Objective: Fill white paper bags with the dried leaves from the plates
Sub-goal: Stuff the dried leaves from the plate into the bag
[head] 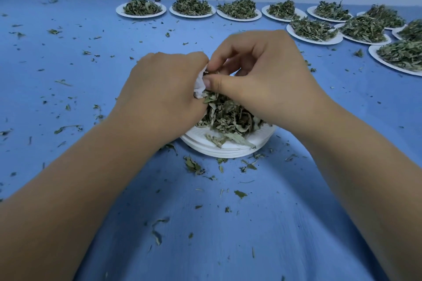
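A stack of white paper plates [228,148] sits on the blue cloth in front of me, with a heap of dried green leaves [228,114] on top. My left hand [164,89] grips a small white paper bag [200,83] just above the heap; only a crumpled bit of the bag shows between my hands. My right hand [262,75] is curled over the bag's mouth, its thumb and fingers pinching leaves against it. Most of the bag is hidden behind my left hand.
Several white plates heaped with dried leaves [141,8] stand in a row along the far edge and cluster at the right [402,57]. Leaf crumbs [194,165] are scattered all over the blue tablecloth [68,64]. A pale wall runs behind.
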Demonstrator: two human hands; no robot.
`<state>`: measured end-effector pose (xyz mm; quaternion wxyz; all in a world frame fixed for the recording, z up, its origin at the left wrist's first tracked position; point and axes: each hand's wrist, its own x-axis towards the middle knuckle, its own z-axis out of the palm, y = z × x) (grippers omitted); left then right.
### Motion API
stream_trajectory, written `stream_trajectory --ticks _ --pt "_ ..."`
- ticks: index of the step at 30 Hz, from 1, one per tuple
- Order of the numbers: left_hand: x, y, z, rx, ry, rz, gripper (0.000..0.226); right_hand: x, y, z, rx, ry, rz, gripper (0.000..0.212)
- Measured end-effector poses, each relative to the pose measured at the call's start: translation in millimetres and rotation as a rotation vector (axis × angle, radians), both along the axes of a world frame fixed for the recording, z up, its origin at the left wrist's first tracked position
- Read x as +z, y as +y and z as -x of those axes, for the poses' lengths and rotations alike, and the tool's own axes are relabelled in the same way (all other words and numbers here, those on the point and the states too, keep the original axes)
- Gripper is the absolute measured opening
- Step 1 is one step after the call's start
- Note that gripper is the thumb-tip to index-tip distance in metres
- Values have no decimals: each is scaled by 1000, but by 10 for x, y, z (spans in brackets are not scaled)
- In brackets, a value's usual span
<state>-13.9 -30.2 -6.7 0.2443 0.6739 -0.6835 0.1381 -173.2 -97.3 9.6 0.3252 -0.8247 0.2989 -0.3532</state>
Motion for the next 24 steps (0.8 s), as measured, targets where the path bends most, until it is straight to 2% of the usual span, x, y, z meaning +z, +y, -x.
stream_trajectory --ticks 3,5,7,12,16,18,21,24 --pt "22 -3 17 -15 -110 27 18 24 -22 -2 -77 95 78 35" --pt "34 -12 15 -81 -142 90 21 52 -36 -2 -22 146 -11 35" --pt "26 -19 -6 -151 -119 146 27 83 -61 -6 59 107 -137 30" --pt "20 22 -40 -164 135 164 43 92 -126 -54 9 -4 -144 27" --pt "37 136 -168 -153 410 97 52 36 -160 -88 1 15 -115 21" --pt "51 180 -235 -146 546 68 47 30 -166 -91 -15 49 -64 19" --pt "77 170 -237 -130 763 63 25 40 -143 -122 -31 57 -50 12" --pt "72 146 -203 -43 840 116 15 66 -112 -170 -37 44 -45 8"
